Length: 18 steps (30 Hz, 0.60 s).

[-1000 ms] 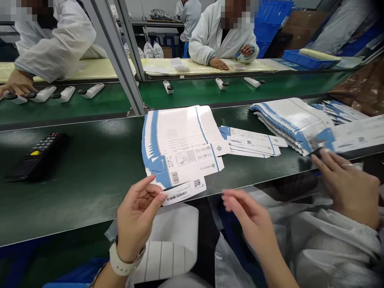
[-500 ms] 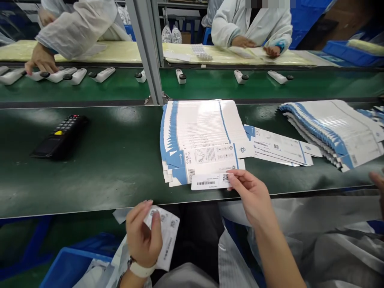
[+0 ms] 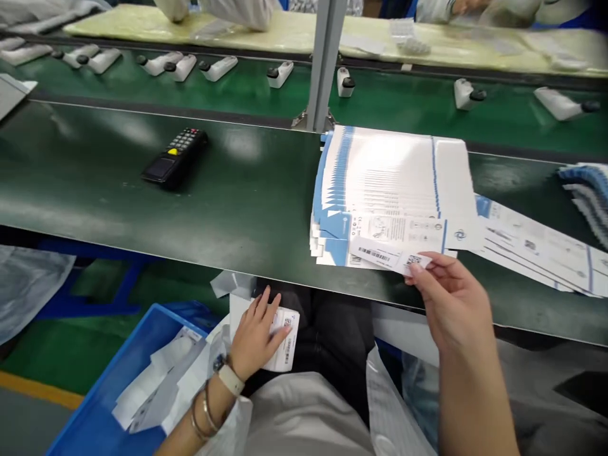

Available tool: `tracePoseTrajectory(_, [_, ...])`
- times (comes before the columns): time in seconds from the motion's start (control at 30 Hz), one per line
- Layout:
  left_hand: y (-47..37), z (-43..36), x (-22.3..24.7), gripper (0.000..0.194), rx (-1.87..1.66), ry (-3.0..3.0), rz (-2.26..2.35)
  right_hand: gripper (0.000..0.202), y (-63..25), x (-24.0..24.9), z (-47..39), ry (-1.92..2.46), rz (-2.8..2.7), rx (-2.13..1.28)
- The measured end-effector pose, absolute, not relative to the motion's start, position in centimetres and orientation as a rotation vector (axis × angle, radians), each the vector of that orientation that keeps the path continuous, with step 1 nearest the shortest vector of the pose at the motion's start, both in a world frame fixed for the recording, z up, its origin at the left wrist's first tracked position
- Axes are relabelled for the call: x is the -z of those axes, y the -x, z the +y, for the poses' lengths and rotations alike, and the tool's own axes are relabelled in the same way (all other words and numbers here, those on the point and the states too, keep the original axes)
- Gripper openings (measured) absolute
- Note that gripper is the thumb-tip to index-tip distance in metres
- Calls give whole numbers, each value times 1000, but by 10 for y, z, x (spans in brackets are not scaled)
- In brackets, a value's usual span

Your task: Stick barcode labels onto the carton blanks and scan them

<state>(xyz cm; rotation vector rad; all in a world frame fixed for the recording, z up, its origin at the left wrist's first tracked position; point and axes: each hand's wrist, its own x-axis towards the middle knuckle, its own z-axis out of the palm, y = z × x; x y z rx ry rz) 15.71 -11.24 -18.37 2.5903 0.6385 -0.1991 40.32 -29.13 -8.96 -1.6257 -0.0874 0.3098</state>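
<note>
My right hand pinches the right end of a white barcode label between thumb and fingers. The label is tilted over the lowest box of a fanned stack of flat white-and-blue cartons at the bench edge. Lower down, over my lap, my left hand has its fingers spread across white label sheets printed with codes. Part of these sheets is hidden under the hand.
A black handheld scanner lies on the green bench. More flat cartons rest at the right. White devices line the conveyor beyond a metal post. A blue bin with backing paper stands low at the left.
My view has turned left and down. My left hand has gone from gripping the label sheets to lying over them with fingers spread. The label in my right hand has tilted.
</note>
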Motion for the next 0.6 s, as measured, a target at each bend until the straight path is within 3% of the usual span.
tracePoseTrajectory(0.2, [-139, -54, 149, 33, 439, -2587, 631, 30, -406, 87, -295, 1617, -94, -274])
tracePoseTrajectory(0.33, [-139, -42, 116, 31, 472, -2423, 550, 30, -405, 85, -297, 1602, -104, -240])
tracePoseTrajectory(0.47, [-174, -67, 65, 29, 216, -2355, 356, 28, -407, 79, -302, 1510, -99, -202])
tracePoseTrajectory(0.6, [-252, -128, 24, 22, -6, -2335, -138, 25, -425, 52, -330, 1443, -120, -11])
